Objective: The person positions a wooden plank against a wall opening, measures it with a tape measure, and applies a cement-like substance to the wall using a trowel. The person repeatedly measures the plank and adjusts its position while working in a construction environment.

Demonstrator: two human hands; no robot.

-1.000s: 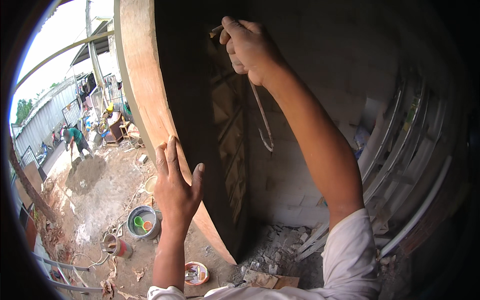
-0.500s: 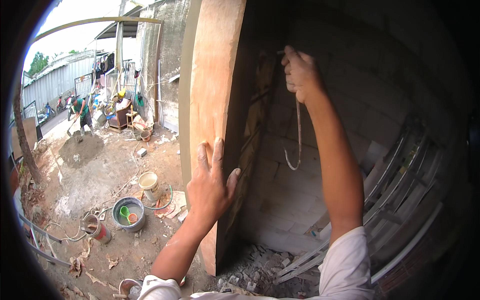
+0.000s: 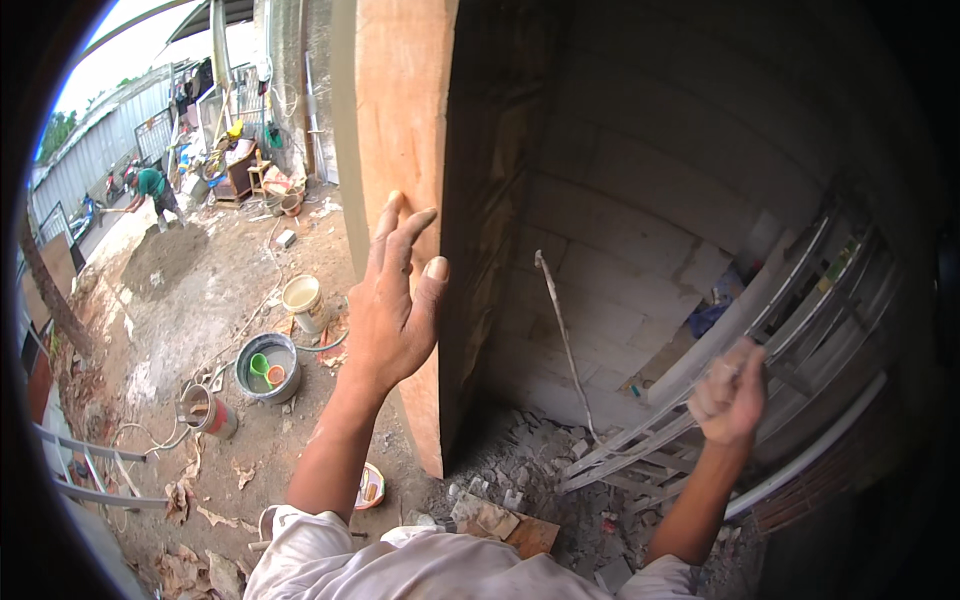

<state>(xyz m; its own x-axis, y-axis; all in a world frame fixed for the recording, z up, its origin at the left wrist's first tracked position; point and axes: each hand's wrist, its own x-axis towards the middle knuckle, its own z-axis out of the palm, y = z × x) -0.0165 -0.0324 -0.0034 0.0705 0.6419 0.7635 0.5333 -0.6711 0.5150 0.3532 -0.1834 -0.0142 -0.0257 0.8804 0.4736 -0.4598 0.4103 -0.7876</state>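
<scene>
Since half a second ago: right hand dropped from high at 12 o'clock, by the dark frame edge, to low at 4 o'clock, away from the wall; left hand unchanged on the board. Left hand open, fingers spread, palm flat against the orange wooden board, thumb at its edge. Right hand curled into a loose fist, touching nothing visible; anything inside, impossible to tell. Thin bent rod at 5 o'clock of the board, leaning by the block wall. Board's top cut off; right side lost in darkness.
</scene>
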